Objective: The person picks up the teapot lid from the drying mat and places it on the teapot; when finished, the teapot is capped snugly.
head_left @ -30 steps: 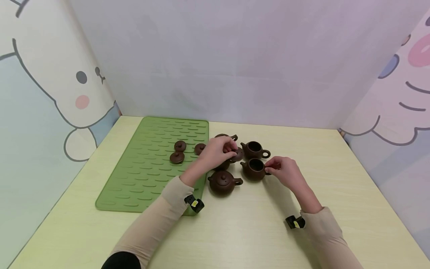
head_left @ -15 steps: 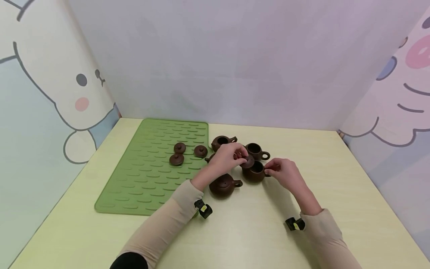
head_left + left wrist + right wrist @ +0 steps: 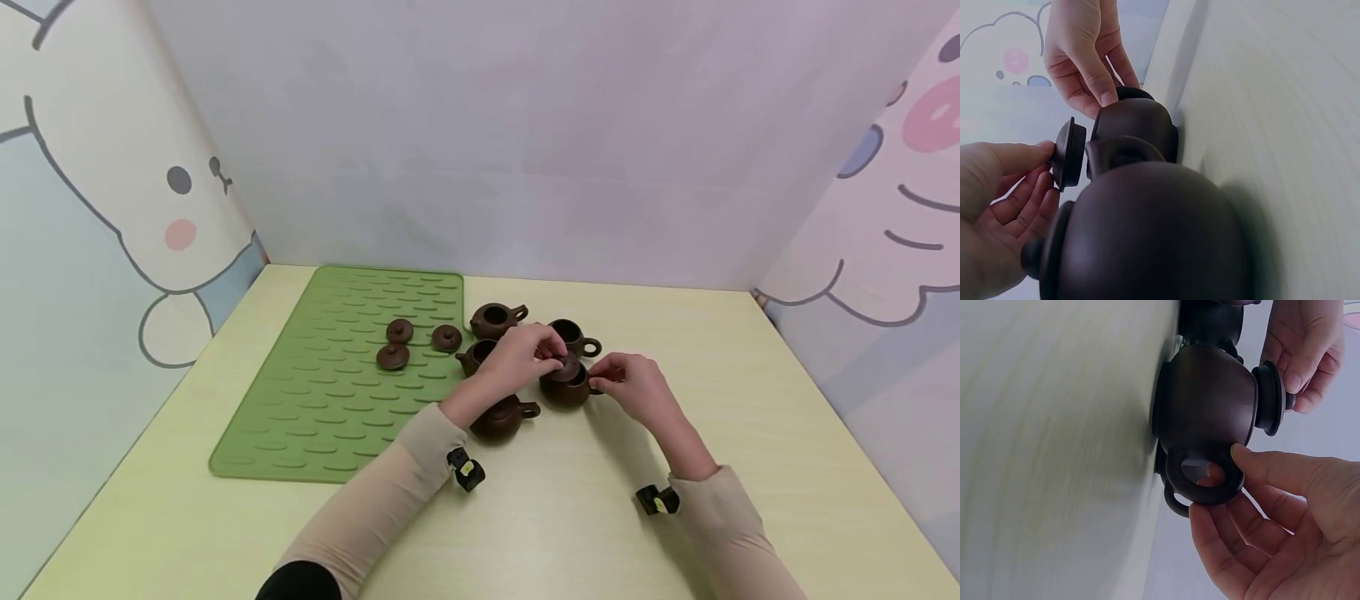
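Observation:
My left hand [image 3: 522,357] pinches a dark brown teapot lid [image 3: 1070,155] by its knob. The lid is tilted just over the mouth of a lidless teapot [image 3: 564,393]. With thumb and fingers, my right hand [image 3: 634,385] holds that teapot's ring handle [image 3: 1207,481]; the pot stands on the table. Below my left wrist sits another teapot [image 3: 498,422] with its lid on, partly covered by the arm. Behind my hands are more open teapots, one at the back [image 3: 495,318], one at the right [image 3: 567,334] and one partly hidden at the left [image 3: 476,357].
A green textured mat [image 3: 322,400] covers the left part of the pale table [image 3: 600,517]. On it lie three loose lids, a right one [image 3: 447,338], a rear one [image 3: 399,331] and a front one [image 3: 393,357]. Printed walls enclose the table's sides.
My left hand has moved right and a little toward me, carrying the lid from above the left teapots to the held teapot's mouth. My right hand keeps its place on the handle.

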{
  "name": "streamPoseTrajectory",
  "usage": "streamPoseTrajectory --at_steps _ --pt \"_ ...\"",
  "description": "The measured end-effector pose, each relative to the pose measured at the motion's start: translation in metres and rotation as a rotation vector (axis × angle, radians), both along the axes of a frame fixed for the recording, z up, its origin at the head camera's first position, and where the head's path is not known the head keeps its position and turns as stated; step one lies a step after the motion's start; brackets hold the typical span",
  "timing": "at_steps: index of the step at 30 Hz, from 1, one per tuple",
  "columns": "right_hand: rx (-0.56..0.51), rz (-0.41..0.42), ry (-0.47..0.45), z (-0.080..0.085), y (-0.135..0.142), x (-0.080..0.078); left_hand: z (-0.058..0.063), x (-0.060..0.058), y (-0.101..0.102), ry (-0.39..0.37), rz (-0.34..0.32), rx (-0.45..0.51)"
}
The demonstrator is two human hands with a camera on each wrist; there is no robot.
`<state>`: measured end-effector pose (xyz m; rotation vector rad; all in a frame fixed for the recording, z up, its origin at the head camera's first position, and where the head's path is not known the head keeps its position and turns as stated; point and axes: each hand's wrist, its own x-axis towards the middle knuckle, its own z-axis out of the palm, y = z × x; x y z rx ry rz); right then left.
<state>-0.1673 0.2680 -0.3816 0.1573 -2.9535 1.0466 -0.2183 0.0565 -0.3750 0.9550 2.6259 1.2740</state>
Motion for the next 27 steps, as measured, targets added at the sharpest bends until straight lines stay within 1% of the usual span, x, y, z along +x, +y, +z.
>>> streamPoseTrajectory --at_steps 8,15,27 --pt "0.003 -0.001 -0.014 0.000 -0.001 0.000 0.001 0.002 0.006 -0.007 0.000 -0.019" --pt "0.000 0.002 -0.002 0.000 0.000 0.000 0.000 0.001 0.009 -0.008 -0.012 -0.016" --pt "0.007 0.000 -0.022 0.000 -0.001 0.000 -0.003 0.001 0.014 0.016 -0.023 -0.079"
